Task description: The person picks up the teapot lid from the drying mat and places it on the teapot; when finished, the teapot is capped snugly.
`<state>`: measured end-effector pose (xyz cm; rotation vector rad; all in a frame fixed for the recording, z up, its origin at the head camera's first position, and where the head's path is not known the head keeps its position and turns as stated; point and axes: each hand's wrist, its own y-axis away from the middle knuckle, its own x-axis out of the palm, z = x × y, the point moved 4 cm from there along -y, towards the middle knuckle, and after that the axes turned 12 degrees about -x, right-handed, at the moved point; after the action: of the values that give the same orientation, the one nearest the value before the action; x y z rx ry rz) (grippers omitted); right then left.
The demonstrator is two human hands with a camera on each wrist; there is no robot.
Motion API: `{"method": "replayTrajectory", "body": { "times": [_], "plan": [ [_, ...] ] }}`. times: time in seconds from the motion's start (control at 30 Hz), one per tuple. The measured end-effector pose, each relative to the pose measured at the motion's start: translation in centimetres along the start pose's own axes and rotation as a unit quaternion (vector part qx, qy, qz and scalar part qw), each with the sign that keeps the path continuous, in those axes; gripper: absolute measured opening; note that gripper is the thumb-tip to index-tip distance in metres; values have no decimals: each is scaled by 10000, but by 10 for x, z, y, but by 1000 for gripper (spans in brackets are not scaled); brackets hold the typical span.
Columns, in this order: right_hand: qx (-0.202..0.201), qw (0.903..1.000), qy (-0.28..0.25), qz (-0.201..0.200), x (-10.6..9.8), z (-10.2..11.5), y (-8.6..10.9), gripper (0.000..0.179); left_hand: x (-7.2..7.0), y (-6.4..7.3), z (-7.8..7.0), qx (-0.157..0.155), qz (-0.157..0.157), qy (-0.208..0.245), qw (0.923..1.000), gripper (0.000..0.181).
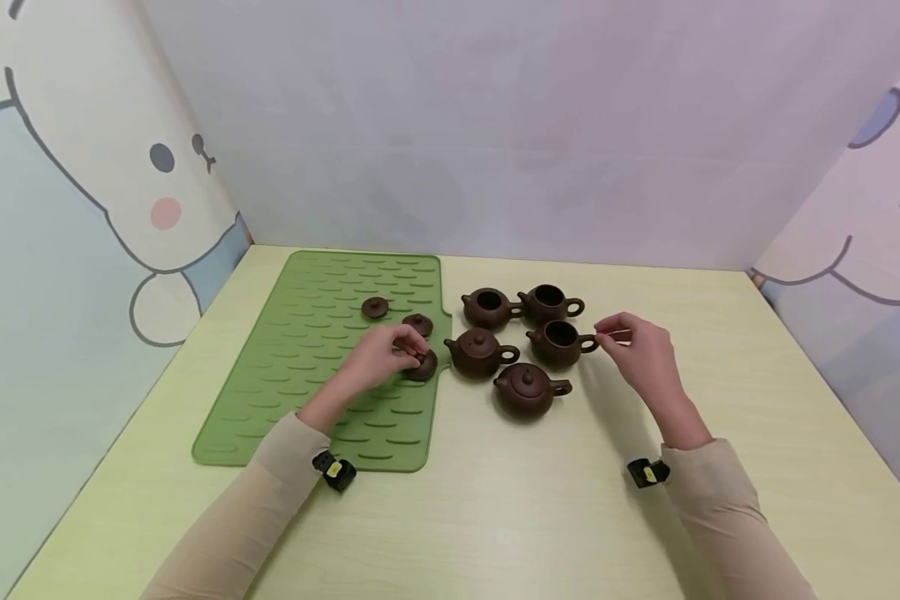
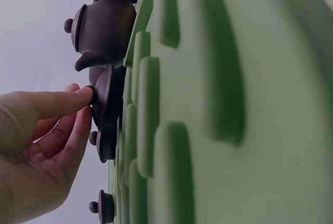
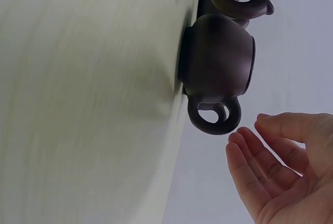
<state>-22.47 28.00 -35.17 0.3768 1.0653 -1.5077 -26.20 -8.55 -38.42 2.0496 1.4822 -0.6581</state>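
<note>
My left hand [image 1: 382,357] pinches the knob of a dark brown teapot lid [image 1: 422,367] between thumb and fingers. In the left wrist view that lid [image 2: 109,96] stands low against the green mat. Two more lids, a middle one [image 1: 417,323] and a far one [image 1: 375,307], lie on the mat. My right hand [image 1: 640,350] is beside the handle of a lidless teapot [image 1: 557,343]. Its slightly bent fingers [image 3: 250,154] are close to the handle but do not wrap it, as the right wrist view shows.
The green mat [image 1: 270,417] covers the table's left part. Two lidded teapots, a left one [image 1: 477,353] and a nearer one [image 1: 527,390], stand right of it. Behind them are two lidless teapots, left [image 1: 487,310] and right [image 1: 551,305]. A pale wall [image 1: 495,167] closes off the back.
</note>
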Motion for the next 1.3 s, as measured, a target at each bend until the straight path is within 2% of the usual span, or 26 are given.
{"method": "replayTrajectory", "body": {
  "times": [0.47,0.83,1.1,1.3],
  "plan": [
    [70,9999,78,56,2,-7,2,17,-7,4,-5,-73,-36,16,10000,16],
    [54,9999,92,57,3,-9,2,17,-13,7,-18,253,-67,73,9996,15],
    [122,9998,79,98,4,-11,3,17,-13,7,-28,309,-24,7,9995,15],
    [173,9996,67,199,6,-13,3,18,-12,7,-35,356,51,121,9993,16]
  ]
}}
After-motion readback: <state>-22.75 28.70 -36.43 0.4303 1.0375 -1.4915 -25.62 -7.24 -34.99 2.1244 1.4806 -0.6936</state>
